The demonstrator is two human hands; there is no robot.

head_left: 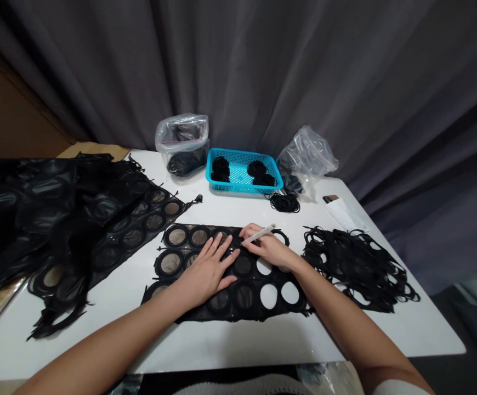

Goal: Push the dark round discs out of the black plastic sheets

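A black rubber-like sheet [253,314] with rows of round rings lies flat on the white table. My left hand [205,274] rests on it, palm down, fingers spread over the rings. Just to the right, my right hand [269,248] is closed around a slim white pen-like tool [261,234]. The tool's tip points down-left at a ring in the top rows, close to my left fingertips. Thin film fills the rings at the left of the sheet, while several at the right are open holes showing white table. My right fingers partly hide the ring at the tip.
Black sheets [111,233] are heaped at the left, and tangled black scrap [353,266] lies right. A blue basket [244,189] with black ring bundles stands behind, between a plastic-lined tub [183,144] and a clear bag [310,153]. Loose black rings [285,203] sit before it.
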